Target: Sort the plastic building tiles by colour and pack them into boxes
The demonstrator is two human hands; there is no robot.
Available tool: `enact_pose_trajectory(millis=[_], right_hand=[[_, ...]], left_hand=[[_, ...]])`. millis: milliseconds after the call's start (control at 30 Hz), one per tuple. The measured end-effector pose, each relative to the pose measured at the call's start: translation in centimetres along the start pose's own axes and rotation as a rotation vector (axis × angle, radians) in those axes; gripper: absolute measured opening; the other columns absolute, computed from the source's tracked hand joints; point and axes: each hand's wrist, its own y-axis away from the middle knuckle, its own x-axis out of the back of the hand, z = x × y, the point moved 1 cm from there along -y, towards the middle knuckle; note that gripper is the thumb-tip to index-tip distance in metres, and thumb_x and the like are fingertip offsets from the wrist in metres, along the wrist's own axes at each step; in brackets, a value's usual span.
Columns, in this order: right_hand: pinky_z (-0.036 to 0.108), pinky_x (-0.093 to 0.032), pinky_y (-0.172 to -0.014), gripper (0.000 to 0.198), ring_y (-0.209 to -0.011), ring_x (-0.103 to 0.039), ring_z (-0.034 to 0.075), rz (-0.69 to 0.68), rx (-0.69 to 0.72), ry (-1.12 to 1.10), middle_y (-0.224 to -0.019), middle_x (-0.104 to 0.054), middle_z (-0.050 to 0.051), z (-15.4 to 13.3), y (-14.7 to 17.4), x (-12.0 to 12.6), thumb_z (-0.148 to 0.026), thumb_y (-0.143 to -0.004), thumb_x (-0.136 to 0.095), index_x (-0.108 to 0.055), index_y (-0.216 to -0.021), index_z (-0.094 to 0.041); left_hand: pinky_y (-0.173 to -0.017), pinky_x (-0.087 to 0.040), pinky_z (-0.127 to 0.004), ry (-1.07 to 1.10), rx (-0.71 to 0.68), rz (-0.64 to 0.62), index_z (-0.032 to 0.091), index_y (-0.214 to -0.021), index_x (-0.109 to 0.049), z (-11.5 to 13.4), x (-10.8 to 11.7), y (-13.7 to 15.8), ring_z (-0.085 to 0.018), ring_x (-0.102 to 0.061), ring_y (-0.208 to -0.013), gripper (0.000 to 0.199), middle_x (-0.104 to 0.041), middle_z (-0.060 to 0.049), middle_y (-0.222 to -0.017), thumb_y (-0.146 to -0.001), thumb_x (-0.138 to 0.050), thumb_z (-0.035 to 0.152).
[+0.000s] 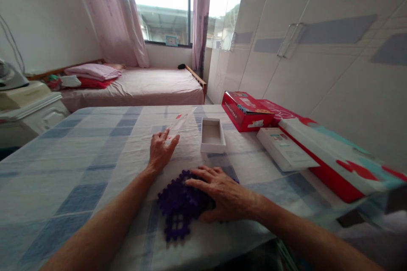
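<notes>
Purple toothed-edge pieces (pixel 178 199) lie in a loose heap near the front of the table; one has small square holes like a window. My right hand (pixel 225 194) rests over the heap's right side with its fingers spread, hiding part of it. Further forward, my left hand (pixel 161 150) is on the near end of a clear plastic bag (pixel 182 122) with red marks. Its thumb and forefinger are apart. Just right of the bag stands an open white box (pixel 213 136), with nothing visible inside.
A blue-and-white checked cloth (pixel 79 156) covers the table. On the right are a red box (pixel 244 111), a white box (pixel 284 149) and a long red-and-white package (pixel 333 159). Beyond the table are a bed (pixel 152 87) and a white wardrobe (pixel 286 72).
</notes>
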Motion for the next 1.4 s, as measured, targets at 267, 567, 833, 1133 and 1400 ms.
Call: enact_pose_trajectory(millis=[267,567,833,1133,1400], right_hand=[[0.045,-0.027,-0.1,0.069,-0.121,-0.039,0.027,0.102,0.035,0.125,-0.137,-0.044,0.008,0.8,-0.7,-0.3,-0.059,-0.074,-0.06,-0.043,-0.132,-0.027],[0.046,-0.031,-0.096,0.073,-0.121,-0.04,0.029,0.077,0.058,0.171,-0.139,-0.042,0.009,1.1,-1.2,-0.1,-0.065,-0.074,-0.055,-0.039,-0.135,-0.029],[0.042,-0.038,-0.094,0.048,-0.111,-0.05,0.025,0.195,0.064,0.15,-0.127,-0.053,0.011,1.4,-1.3,-0.3,-0.041,-0.088,-0.046,-0.044,-0.131,-0.018],[0.037,-0.043,-0.09,0.031,-0.1,-0.052,0.021,0.245,0.002,0.146,-0.107,-0.06,0.009,1.7,-1.8,0.2,-0.016,-0.085,-0.046,-0.054,-0.115,-0.018],[0.032,-0.045,-0.086,0.021,-0.093,-0.055,0.018,0.511,-0.168,-0.11,-0.096,-0.059,0.006,3.4,-2.2,-0.1,-0.016,-0.088,-0.043,-0.058,-0.103,-0.02]], left_hand=[[-0.097,-0.039,-0.044,0.001,-0.017,-0.002,0.005,-0.121,-0.058,-0.3,-0.2,-0.3,-0.031,-0.051,-0.103,0.071,-0.058,-0.018,-0.107,-0.08,-0.038,0.059],[-0.098,-0.039,-0.041,0.0,0.003,-0.004,0.005,-0.124,-0.055,-0.3,-0.2,-0.2,-0.029,-0.051,-0.106,0.068,-0.059,-0.017,-0.108,-0.081,-0.042,0.055],[-0.096,-0.041,-0.041,0.016,0.017,0.0,0.011,-0.122,-0.058,0.1,-0.1,0.0,-0.027,-0.053,-0.106,0.057,-0.06,-0.014,-0.108,-0.083,-0.045,0.051],[-0.095,-0.041,-0.04,0.02,-0.009,0.005,0.012,-0.122,-0.058,-0.2,-0.2,-0.1,-0.027,-0.052,-0.105,0.057,-0.061,-0.014,-0.106,-0.083,-0.044,0.052],[-0.095,-0.041,-0.04,0.015,-0.016,0.009,0.011,-0.121,-0.058,-0.3,-0.3,-0.1,-0.027,-0.052,-0.104,0.059,-0.061,-0.013,-0.104,-0.083,-0.042,0.053]])
